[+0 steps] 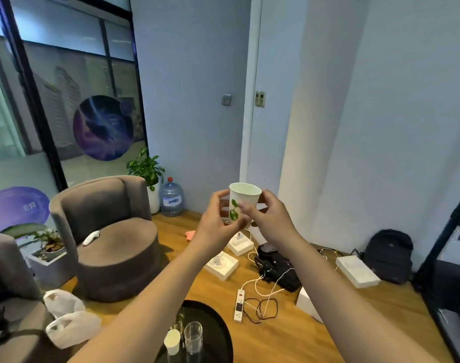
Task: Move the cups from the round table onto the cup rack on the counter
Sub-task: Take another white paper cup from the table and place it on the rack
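A white paper cup (243,199) with a green leaf print is held upright at chest height, well above the floor. My left hand (217,218) wraps its left side and base. My right hand (269,214) grips its right side, with a finger across the front. Below, at the bottom of the view, stands the black round table (218,328). On it are a small white paper cup (172,341) and a clear glass (193,336), partly hidden by my left forearm. No cup rack or counter is in view.
Two brown armchairs (113,237) stand at the left, with white plastic bags (66,318) on the near one. The wooden floor holds a power strip (239,305) with cables, white boxes (357,271), a black bag (278,265), a backpack (390,255) and a water jug (171,197).
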The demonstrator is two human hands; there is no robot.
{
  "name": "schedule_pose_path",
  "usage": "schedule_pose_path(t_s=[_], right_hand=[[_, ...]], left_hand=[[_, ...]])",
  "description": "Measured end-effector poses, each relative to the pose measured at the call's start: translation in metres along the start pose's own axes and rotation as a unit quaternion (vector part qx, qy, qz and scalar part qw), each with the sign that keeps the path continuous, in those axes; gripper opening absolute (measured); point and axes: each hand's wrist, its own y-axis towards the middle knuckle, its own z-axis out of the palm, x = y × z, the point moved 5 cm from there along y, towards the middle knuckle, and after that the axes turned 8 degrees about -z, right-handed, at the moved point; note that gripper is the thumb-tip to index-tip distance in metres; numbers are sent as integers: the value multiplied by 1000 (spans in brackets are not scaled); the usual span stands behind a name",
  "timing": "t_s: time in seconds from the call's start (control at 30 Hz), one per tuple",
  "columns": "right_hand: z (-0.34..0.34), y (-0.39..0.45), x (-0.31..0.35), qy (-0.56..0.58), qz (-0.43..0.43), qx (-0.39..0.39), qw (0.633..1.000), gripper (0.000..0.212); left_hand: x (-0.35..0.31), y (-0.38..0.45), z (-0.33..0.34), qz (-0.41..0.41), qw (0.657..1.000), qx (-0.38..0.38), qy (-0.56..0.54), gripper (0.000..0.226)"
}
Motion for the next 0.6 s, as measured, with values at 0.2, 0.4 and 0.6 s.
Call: schedule_pose_path(t_s=[0.2,0.4,0.6], right_hand=[[-90,-82,10,-24,-23,-56,998,57],[-237,-207,20,-90,13,-152,984,59],[-378,-329,45,-165,50,-262,950,56]], left_hand=[[-37,-68,88,33,997,36,-57,62],[-103,-146,228,82,978,161,-104,57],[-180,-231,375,126,941,272,-160,54]])
